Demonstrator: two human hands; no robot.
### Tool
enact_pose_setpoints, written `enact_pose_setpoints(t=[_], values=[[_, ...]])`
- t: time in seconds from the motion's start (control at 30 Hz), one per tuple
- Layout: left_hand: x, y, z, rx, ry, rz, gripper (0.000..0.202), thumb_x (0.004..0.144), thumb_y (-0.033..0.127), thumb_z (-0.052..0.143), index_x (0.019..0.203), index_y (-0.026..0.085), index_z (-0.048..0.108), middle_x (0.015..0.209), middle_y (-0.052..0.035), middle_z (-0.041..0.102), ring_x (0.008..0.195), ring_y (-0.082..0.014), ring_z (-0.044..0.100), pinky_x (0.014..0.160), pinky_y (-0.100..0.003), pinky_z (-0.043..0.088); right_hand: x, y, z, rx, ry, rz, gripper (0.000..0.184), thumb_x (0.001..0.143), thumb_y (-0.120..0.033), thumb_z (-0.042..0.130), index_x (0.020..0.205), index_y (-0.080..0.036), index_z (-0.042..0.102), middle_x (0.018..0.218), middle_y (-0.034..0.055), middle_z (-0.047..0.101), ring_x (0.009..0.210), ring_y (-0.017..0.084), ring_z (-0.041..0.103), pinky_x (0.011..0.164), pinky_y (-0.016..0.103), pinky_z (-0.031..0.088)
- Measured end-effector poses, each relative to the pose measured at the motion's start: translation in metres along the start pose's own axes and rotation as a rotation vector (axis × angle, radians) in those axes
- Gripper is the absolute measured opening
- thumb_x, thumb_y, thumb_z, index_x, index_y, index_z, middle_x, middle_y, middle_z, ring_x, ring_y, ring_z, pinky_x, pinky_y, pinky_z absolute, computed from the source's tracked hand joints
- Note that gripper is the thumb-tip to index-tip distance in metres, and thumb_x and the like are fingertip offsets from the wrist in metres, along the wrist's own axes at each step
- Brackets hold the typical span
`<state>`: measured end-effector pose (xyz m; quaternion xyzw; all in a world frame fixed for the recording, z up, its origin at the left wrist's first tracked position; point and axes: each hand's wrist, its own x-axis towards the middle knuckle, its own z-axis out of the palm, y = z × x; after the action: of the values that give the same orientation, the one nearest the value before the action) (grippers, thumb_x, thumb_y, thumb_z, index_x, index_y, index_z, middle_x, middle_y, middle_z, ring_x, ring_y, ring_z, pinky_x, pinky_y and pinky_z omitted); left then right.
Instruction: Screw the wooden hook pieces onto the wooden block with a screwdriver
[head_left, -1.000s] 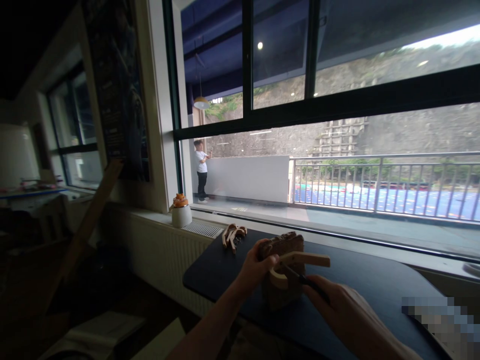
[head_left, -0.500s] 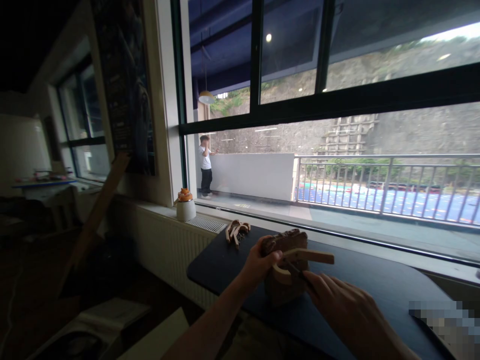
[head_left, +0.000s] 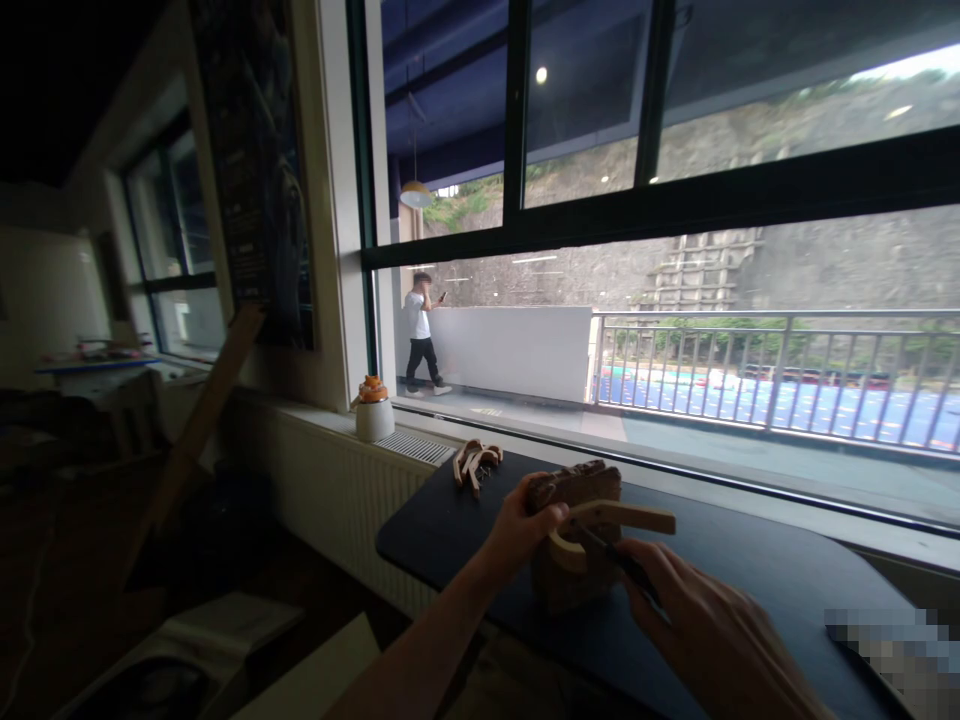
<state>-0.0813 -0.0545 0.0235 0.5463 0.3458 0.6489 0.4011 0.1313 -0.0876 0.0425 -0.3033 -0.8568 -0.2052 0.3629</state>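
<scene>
My left hand (head_left: 519,530) is closed around the left edge of a rough brown wooden block (head_left: 568,592), its thumb against a pale wooden hook (head_left: 637,516) lying across the block's face. The hook has a straight arm reaching right, a curved end below and small dark holes. In my right hand (head_left: 701,612) is a dark-handled screwdriver (head_left: 637,574), its thin shaft pointing up and left at the hook. Whether the tip sits in a screw cannot be made out.
The block is held over a dark table (head_left: 720,540). Several curved wooden hooks (head_left: 474,464) lie at its far left with small screws (head_left: 486,474). A white pot (head_left: 374,420) stands on the sill. A blurred flat object (head_left: 885,650) lies at right. Outside the window, a person (head_left: 421,325) walks.
My right hand has shifted slightly right and down along the screwdriver, showing more of its handle. The left hand and block stay nearly still. Outside, the person has stepped right.
</scene>
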Motion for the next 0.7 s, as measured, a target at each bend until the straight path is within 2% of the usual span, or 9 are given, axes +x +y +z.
enact_pose_setpoints(t=[0.13,0.23,0.33,0.43,0.53,0.6,0.7], values=[[-0.0003,-0.0003,0.0003,-0.030,0.012,-0.004,0.044,0.069,0.031,0.074,0.107,0.018,0.060,0.098,-0.0051,0.066,0.091,-0.0216,0.061,0.080,-0.030,0.047,-0.0012,-0.0002,0.0016,-0.161,0.071,-0.201,0.024,0.090,-0.013,0.039,0.108,-0.018,0.053,0.076,0.0014,0.063,0.062,0.014,0.062,0.052,0.026,0.040],[-0.0009,-0.0005,0.0002,-0.031,0.025,-0.009,0.044,0.069,0.031,0.074,0.108,0.018,0.059,0.098,-0.0047,0.067,0.091,-0.0214,0.061,0.080,-0.030,0.047,-0.0031,0.0002,0.0048,-0.153,0.062,-0.211,0.021,0.091,-0.013,0.041,0.107,-0.018,0.054,0.076,0.0012,0.063,0.063,0.015,0.062,0.055,0.026,0.041],[-0.0015,0.0001,0.0005,-0.017,0.022,-0.004,0.044,0.069,0.030,0.074,0.108,0.019,0.060,0.099,-0.0044,0.067,0.092,-0.0217,0.060,0.080,-0.030,0.047,-0.0038,-0.0008,0.0063,-0.049,0.050,-0.120,0.016,0.093,-0.019,0.042,0.102,-0.021,0.054,0.082,0.0012,0.068,0.064,0.014,0.066,0.052,0.025,0.041],[-0.0018,0.0012,0.0011,-0.034,0.013,0.000,0.044,0.069,0.030,0.074,0.109,0.018,0.060,0.100,-0.0044,0.067,0.092,-0.0218,0.060,0.081,-0.030,0.047,-0.0029,0.0000,0.0063,0.112,-0.035,0.118,0.016,0.094,-0.030,0.041,0.100,-0.024,0.054,0.077,-0.0020,0.071,0.059,0.015,0.067,0.047,0.023,0.042],[-0.0021,0.0026,0.0014,-0.049,0.017,-0.004,0.043,0.070,0.028,0.073,0.109,0.018,0.059,0.099,-0.0044,0.066,0.092,-0.0212,0.060,0.080,-0.029,0.048,-0.0012,0.0033,0.0063,0.270,-0.156,0.321,0.022,0.094,-0.040,0.039,0.097,-0.026,0.055,0.071,-0.0040,0.070,0.060,0.016,0.067,0.050,0.024,0.045],[-0.0023,0.0037,0.0017,-0.050,0.020,-0.004,0.041,0.070,0.027,0.072,0.108,0.017,0.059,0.098,-0.0044,0.066,0.091,-0.0208,0.060,0.079,-0.029,0.048,0.0002,0.0045,0.0054,0.286,-0.199,0.346,0.023,0.094,-0.042,0.038,0.097,-0.027,0.055,0.070,-0.0042,0.070,0.061,0.017,0.068,0.049,0.024,0.046],[-0.0026,0.0047,0.0020,-0.044,0.033,-0.012,0.040,0.070,0.027,0.072,0.106,0.017,0.060,0.097,-0.0047,0.066,0.089,-0.0211,0.061,0.078,-0.030,0.048,0.0023,0.0032,0.0017,0.154,-0.162,0.246,0.022,0.091,-0.035,0.043,0.109,-0.026,0.053,0.073,-0.0036,0.070,0.056,0.017,0.067,0.045,0.025,0.043]])
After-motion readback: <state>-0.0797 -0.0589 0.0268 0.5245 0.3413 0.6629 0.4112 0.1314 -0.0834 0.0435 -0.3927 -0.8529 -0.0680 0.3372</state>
